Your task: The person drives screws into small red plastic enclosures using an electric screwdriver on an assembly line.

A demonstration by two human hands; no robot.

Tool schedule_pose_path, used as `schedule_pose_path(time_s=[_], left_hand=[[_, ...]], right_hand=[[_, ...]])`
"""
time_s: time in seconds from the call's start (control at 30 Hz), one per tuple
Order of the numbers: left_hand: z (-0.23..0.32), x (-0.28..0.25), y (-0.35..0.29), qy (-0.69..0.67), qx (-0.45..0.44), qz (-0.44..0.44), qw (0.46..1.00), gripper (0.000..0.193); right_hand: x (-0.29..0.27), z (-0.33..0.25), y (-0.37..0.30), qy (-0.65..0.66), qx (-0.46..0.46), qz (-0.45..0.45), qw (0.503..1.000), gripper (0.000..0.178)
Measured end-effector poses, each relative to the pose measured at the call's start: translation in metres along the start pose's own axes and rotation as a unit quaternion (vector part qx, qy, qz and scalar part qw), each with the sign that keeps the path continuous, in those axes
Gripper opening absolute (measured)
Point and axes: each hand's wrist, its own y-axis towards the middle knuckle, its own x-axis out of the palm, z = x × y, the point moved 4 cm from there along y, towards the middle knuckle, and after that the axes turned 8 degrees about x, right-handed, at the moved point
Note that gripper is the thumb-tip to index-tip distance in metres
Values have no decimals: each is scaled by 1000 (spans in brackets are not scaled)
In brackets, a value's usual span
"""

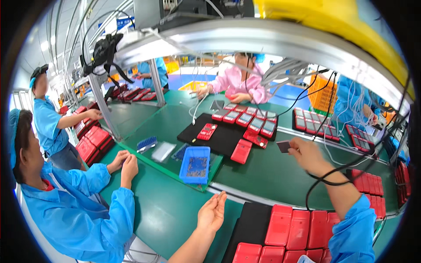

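Note:
My right hand (307, 155) reaches out over the green bench and pinches a small dark rectangular plate (283, 147) by its edge. Below and left of it, a red casing (241, 151) and an opened red casing with parts showing (255, 138) lie close by. My left hand (212, 213) hovers palm up near the bench's metal strip, its fingers loosely bent and nothing visible in them. Several red casings (278, 224) lie in rows on a black mat (250, 223) beneath my right forearm. A blue tray (194, 180) of tiny parts stands beyond my left hand.
Black cables (309, 193) hang across my right forearm. Farther off, screened red devices (245, 119) sit on a black mat (197, 120). A co-worker in blue (66, 210) sits at left; another in pink (241, 81) works opposite. A metal beam (245, 39) spans overhead.

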Motion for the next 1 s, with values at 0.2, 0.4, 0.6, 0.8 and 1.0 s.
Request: schedule_pose_path(time_s=[0.2,0.4,0.6,0.8,1.0], left_hand=[[-6,-4,3,24,-40,-25,999,25],[-6,-4,-3,69,-54,-16,996,25],[-10,-4,-7,78,-80,-32,993,24],[-8,-8,-6,89,-116,-5,989,23],[-10,-14,-11,123,-80,-54,988,24]], right_hand=[[8,-50,27,-73,13,-482,873,34],[18,-34,76,488,135,-143,850,75],[4,-4,37,352,144,-163,911,57],[-70,35,-37,333,155,-35,929,28],[-130,94,-167,267,207,115,934,16]])
